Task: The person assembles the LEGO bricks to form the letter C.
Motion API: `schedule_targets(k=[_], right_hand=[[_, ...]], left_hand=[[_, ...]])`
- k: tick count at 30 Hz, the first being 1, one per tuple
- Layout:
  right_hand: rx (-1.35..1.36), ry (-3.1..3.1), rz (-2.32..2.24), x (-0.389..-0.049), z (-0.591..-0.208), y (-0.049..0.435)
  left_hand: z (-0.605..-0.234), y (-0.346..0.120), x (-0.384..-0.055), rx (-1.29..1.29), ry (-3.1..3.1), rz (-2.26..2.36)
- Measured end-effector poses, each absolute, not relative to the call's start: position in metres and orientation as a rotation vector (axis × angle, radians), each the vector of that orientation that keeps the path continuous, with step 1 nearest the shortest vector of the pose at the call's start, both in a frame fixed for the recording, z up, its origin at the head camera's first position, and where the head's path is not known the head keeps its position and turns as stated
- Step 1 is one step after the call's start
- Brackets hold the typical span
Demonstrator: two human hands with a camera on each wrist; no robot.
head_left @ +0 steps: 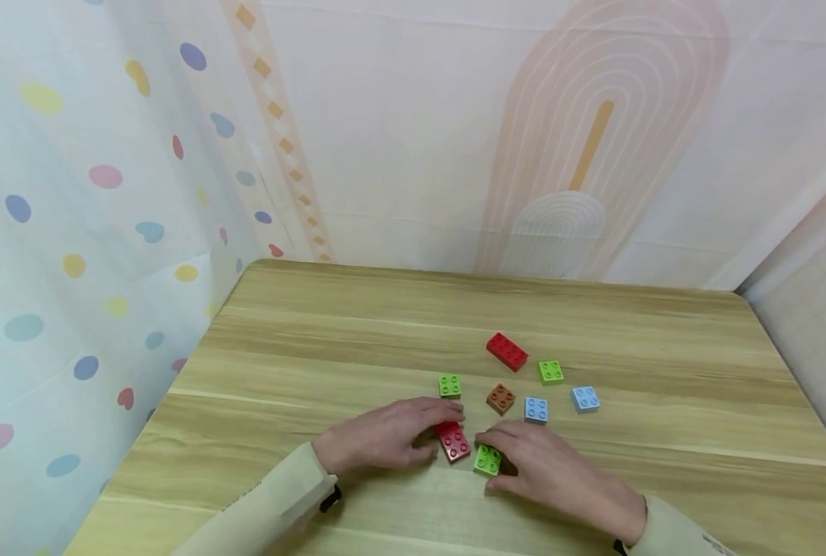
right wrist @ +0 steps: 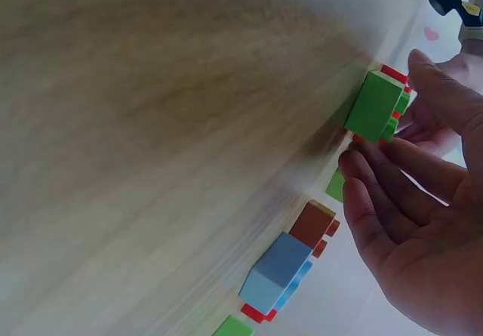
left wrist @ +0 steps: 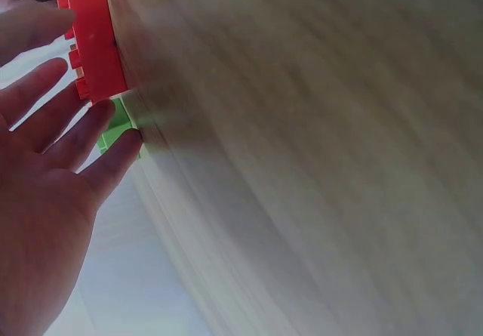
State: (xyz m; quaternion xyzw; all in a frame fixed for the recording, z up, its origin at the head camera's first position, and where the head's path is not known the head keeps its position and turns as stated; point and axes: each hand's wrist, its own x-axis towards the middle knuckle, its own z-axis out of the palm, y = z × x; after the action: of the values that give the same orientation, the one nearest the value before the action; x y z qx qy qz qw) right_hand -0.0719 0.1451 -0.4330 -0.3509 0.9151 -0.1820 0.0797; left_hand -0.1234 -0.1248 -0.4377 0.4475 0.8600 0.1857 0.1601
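Observation:
In front of my left hand [head_left: 395, 432] lies a red brick [head_left: 454, 443]; the fingers reach over its far end and the thumb stands apart from its left side. The left wrist view shows the fingers spread loosely beside the red brick [left wrist: 96, 38]. My right hand [head_left: 555, 467] is at a light green square brick [head_left: 487, 461], fingertips at its far edge and thumb near its close corner. In the right wrist view the green brick [right wrist: 375, 106] sits between thumb and fingers, with a gap at the thumb. The two bricks lie side by side, slightly apart.
Beyond the hands lie a green brick [head_left: 449, 385], a brown brick [head_left: 500, 398], a blue brick [head_left: 536, 410] and another blue brick [head_left: 585, 399]. Farther back are a long red brick [head_left: 506, 351] and a green brick [head_left: 551, 372]. Patterned curtains [head_left: 399, 139] border the wooden table [head_left: 302, 332].

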Motion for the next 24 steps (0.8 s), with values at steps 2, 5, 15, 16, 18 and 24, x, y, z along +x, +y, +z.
schedule_targets(k=[2, 5, 15, 16, 18, 24], right_hand=[[-1.08, 2.745, -0.532, -0.072, -0.434, 0.144], [-1.1, 2.762, -0.537, -0.071, -0.435, 0.144], [-0.954, 2.796, -0.627, -0.072, -0.428, 0.16], [-0.933, 2.798, -0.636, -0.072, -0.428, 0.161], [-0.913, 2.811, -0.657, -0.072, -0.427, 0.165], [-0.893, 2.842, -0.699, -0.072, -0.426, 0.171]], left_hand=[[-0.438, -0.125, -0.124, 1.287, 2.466, 0.521], [-0.438, -0.125, -0.125, 1.297, 2.472, 0.529], [-0.44, -0.12, -0.128, 1.314, 2.513, 0.509], [-0.44, -0.119, -0.127, 1.314, 2.518, 0.504], [-0.44, -0.117, -0.126, 1.317, 2.523, 0.493], [-0.44, -0.111, -0.123, 1.328, 2.545, 0.445]])
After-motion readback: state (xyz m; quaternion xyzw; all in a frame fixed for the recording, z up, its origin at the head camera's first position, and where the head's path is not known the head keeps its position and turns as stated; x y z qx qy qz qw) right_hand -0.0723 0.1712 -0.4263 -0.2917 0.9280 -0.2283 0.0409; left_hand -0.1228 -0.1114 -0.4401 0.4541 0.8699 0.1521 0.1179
